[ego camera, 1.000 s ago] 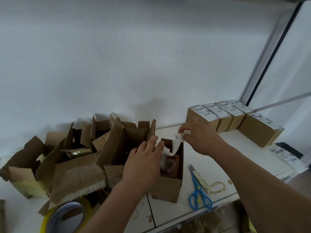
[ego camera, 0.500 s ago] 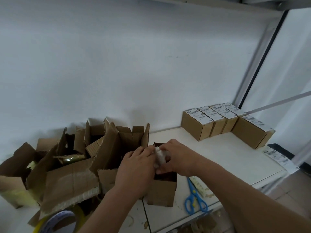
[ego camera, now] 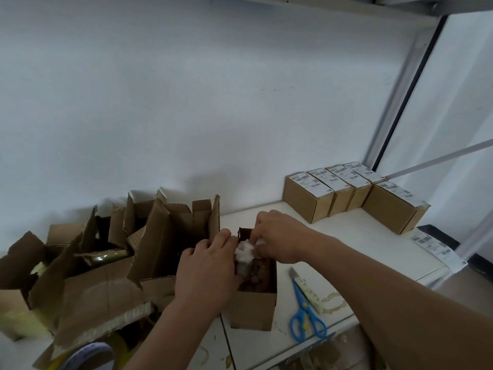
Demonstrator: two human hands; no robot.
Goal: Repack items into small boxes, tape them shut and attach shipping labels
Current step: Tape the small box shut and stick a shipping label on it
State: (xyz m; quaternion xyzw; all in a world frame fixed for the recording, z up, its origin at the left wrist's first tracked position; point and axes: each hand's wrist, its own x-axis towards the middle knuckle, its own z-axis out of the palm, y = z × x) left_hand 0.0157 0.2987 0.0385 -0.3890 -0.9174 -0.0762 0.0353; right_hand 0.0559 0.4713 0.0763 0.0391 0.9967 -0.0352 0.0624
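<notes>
Foreground: tape roll at the lower edge; blue scissors on the white table. Centre: open small box, upright, holding a brownish item. Left hand steadies its near wall, fingers loosely curled; right hand pinches white wadding at the box mouth. The wadding looks light and soft, so best pressed from above. Behind: torn cartons; labelled boxes near the wall.

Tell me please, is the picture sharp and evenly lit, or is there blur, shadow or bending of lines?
Head view: soft, dim light; a faint shadow falls on the wall above the torn cartons. Wide-angle bending curves the shelf post. The white padding at the small box looks blurred; printing on the labelled boxes is unreadable.
</notes>
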